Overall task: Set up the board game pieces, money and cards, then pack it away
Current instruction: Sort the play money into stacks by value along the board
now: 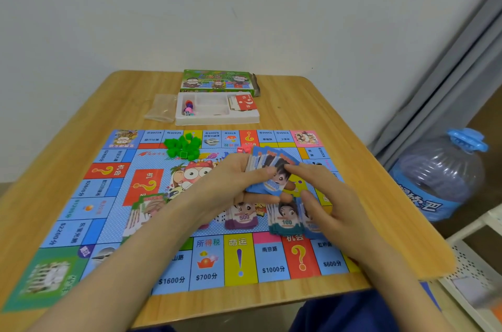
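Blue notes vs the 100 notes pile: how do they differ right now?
Colour: the blue notes are blue, while the 100 notes pile is teal-green.
Position: the blue notes are held above the board in the left hand, with the right hand touching the top one. The 100 notes pile lies on the board.
Shape: the blue notes are fanned, and the 100 notes pile is stacked.
Both show a cartoon face.

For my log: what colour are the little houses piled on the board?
Bright green; the houses show best in the head view.
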Demonstrator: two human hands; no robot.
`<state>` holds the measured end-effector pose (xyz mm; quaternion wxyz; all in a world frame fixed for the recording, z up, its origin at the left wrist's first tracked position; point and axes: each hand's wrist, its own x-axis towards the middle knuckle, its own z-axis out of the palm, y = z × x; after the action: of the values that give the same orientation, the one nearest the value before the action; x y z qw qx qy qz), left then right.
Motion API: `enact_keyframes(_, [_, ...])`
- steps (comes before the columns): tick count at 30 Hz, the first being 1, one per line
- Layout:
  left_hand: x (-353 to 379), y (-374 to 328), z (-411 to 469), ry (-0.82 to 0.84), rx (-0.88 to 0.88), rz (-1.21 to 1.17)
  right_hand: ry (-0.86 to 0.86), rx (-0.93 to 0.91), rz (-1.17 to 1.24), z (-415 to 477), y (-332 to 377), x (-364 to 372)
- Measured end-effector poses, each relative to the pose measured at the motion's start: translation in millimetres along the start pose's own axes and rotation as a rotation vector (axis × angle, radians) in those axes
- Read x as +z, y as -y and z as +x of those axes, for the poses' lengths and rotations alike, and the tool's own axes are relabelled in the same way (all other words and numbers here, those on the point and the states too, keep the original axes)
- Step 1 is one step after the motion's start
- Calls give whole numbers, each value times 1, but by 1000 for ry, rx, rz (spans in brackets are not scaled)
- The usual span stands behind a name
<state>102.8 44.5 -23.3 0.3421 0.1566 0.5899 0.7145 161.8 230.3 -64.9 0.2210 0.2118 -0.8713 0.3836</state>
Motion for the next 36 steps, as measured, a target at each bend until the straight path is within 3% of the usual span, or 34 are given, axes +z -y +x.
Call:
enact_keyframes(7, [-1,1,1,-36,3,74,-226,51,14,1,3,-4])
enact_keyframes(12, [-3,1,1,-23,22,64,-453,392,221,4,11,-13])
enact_keyframes(16, [-5,1,2,-41,13,57,-332,565,255,7,5,-13])
enact_keyframes(21, [-4,1,2,-39,22,70,-103,596,134,6,-2,-9])
enact_keyframes(27, [-4,2,2,-39,21,74,43,509,-62,4,-4,-6])
enact_keyframes(36, [-4,1,2,-36,20,84,113,321,-325,0,-15,-2])
